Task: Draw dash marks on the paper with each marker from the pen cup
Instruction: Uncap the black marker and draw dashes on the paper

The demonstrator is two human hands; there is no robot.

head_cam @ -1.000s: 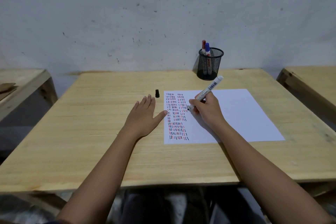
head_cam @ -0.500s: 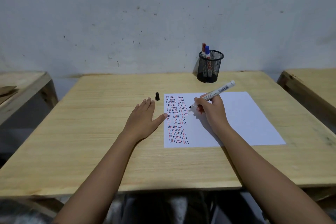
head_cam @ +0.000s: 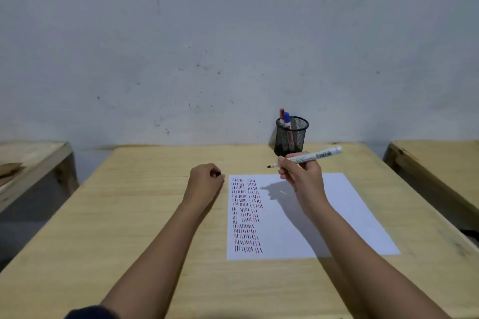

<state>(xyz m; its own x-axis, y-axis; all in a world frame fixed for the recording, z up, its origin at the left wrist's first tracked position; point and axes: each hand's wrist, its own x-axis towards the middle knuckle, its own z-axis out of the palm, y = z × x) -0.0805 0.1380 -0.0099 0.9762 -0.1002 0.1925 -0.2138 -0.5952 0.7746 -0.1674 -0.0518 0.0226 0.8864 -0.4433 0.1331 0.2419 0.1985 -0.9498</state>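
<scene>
A person's right hand (head_cam: 302,176) held an uncapped black marker (head_cam: 308,156) above a sheet of paper (head_cam: 337,215) on a pale wooden desk (head_cam: 155,215), its tip clear of the page. The left hand (head_cam: 206,180) was curled shut beside the paper's far-left corner, apparently around the marker's small black cap (head_cam: 218,174), though only a dark sliver showed. Rows of black, red and blue dashes (head_cam: 246,215) filled the sheet's left side. The drawing with this marker looked finished; the next move would call for bringing cap and tip together. A mesh pen cup (head_cam: 293,137) holding a red marker (head_cam: 281,114) and a blue marker (head_cam: 286,119) stood against a scuffed grey wall (head_cam: 233,33), with other wooden desks either side.
</scene>
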